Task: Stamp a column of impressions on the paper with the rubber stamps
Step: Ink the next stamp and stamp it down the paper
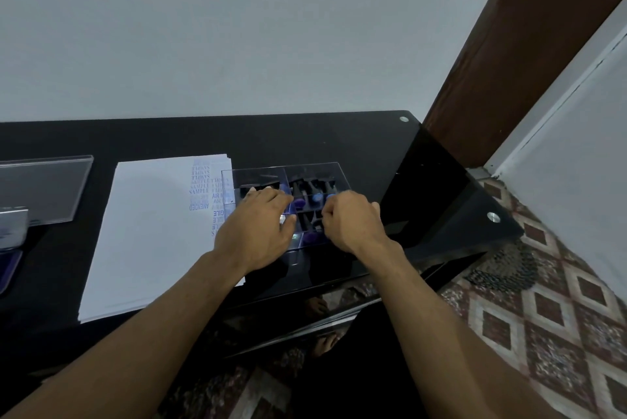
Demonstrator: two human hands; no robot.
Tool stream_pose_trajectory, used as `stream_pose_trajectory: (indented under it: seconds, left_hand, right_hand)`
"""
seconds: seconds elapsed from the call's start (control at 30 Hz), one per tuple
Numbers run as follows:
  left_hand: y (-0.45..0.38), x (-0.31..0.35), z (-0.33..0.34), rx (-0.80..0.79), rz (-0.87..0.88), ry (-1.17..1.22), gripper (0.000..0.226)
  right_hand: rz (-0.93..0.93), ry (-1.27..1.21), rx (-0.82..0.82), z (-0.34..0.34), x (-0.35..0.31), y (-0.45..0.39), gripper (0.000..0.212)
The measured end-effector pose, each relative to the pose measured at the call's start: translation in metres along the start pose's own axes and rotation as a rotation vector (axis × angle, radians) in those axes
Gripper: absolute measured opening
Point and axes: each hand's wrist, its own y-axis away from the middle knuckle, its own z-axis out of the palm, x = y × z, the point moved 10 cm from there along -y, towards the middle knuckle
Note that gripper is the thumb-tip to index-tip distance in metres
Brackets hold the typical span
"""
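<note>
A clear plastic compartment box [315,170] sits on the black table, right of a white paper stack [149,232]. Inside it lie several black-handled rubber stamps [307,196] with purple faces. My left hand [258,228] rests flat on the box's left compartments, fingers fairly straight. My right hand [351,220] is over the right compartments with fingers curled down into them; what they hold is hidden. The paper's right edge carries two columns of blue impressions [203,186], partly covered by the box and my left hand.
A clear acrylic stand [44,188] and part of a purple ink pad [10,266] lie at the far left. The table's right edge [451,188] drops to a patterned floor [549,300]. A white wall stands behind, a brown door frame [515,55] at the right.
</note>
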Motion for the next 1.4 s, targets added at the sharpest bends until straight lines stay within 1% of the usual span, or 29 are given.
stream_pose_trajectory:
  seconds: [0.07, 0.2, 0.3, 0.47, 0.6, 0.7, 0.8, 0.87, 0.93, 1.1, 1.23, 1.33, 1.4]
  left_hand:
    - [0.000, 0.000, 0.001, -0.009, -0.002, -0.002, 0.044]
    - [0.000, -0.001, 0.002, -0.022, -0.006, -0.012, 0.045]
    - [0.000, -0.001, 0.003, -0.028, -0.008, -0.012, 0.045]
    - [-0.001, 0.000, 0.001, -0.039, -0.012, -0.017, 0.044]
    - [0.001, -0.002, -0.008, -0.015, -0.017, 0.009, 0.041]
    - [0.011, -0.018, -0.024, 0.003, -0.053, 0.014, 0.047]
    - [0.031, -0.044, -0.046, 0.056, -0.078, 0.004, 0.054]
    - [0.047, -0.063, -0.061, 0.071, -0.112, -0.045, 0.053]
    - [0.065, -0.086, -0.075, 0.075, -0.178, -0.077, 0.052]
    - [0.122, -0.144, -0.111, 0.116, -0.314, -0.126, 0.054]
    - [0.168, -0.189, -0.139, 0.130, -0.432, -0.162, 0.054]
    - [0.198, -0.211, -0.156, 0.154, -0.490, -0.170, 0.057]
    - [0.219, -0.229, -0.165, 0.165, -0.526, -0.186, 0.062]
  right_hand:
    - [-0.011, -0.039, 0.044, -0.003, 0.000, 0.001, 0.011]
    - [-0.029, -0.168, 0.118, -0.004, 0.000, 0.005, 0.022]
    - [-0.021, -0.258, 0.176, -0.007, 0.002, 0.011, 0.019]
    - [-0.050, -0.311, 0.236, -0.015, -0.001, 0.019, 0.017]
    - [-0.072, -0.330, 0.274, -0.024, -0.013, 0.025, 0.015]
    - [-0.109, -0.330, 0.306, -0.031, -0.033, 0.029, 0.014]
    - [-0.160, -0.324, 0.333, -0.033, -0.064, 0.033, 0.011]
    - [-0.207, -0.345, 0.338, -0.031, -0.091, 0.036, 0.008]
    - [-0.256, -0.373, 0.331, -0.026, -0.120, 0.037, 0.009]
    - [-0.363, -0.425, 0.232, -0.004, -0.198, 0.049, 0.019]
    - [-0.460, -0.483, 0.158, 0.019, -0.260, 0.061, 0.022]
    - [-0.530, -0.503, 0.123, 0.031, -0.298, 0.070, 0.024]
    - [-0.587, -0.520, 0.084, 0.041, -0.326, 0.078, 0.024]
